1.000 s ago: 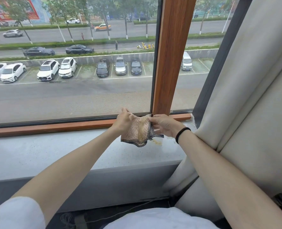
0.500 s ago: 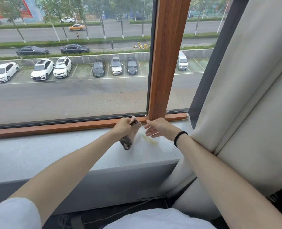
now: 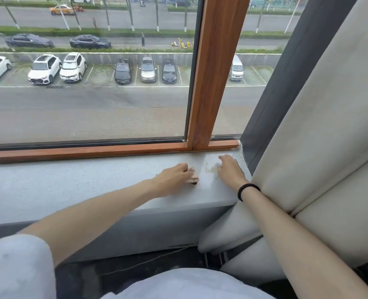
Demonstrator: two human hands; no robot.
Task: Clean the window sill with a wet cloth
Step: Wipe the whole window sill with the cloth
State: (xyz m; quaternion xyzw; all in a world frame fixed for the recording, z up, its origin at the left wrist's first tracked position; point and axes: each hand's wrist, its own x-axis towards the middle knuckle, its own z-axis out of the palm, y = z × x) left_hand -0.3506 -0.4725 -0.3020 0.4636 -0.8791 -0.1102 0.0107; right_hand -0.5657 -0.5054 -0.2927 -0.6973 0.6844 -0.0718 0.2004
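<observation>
While my left hand (image 3: 174, 178) is clenched round the bunched cloth (image 3: 193, 179), holding it down on the sill (image 3: 71, 186), my right hand (image 3: 229, 169) lies released, fingers loosely bent, resting on the sill near its right end. Only a small end of the cloth shows past the fingers. Between the two hands I see a yellowish stain (image 3: 211, 168), just beside the cloth. A black band (image 3: 248, 190) circles the right wrist. Behind runs the wooden frame (image 3: 213, 83); at the right a pale padded panel (image 3: 329, 126) meets the sill.
</observation>
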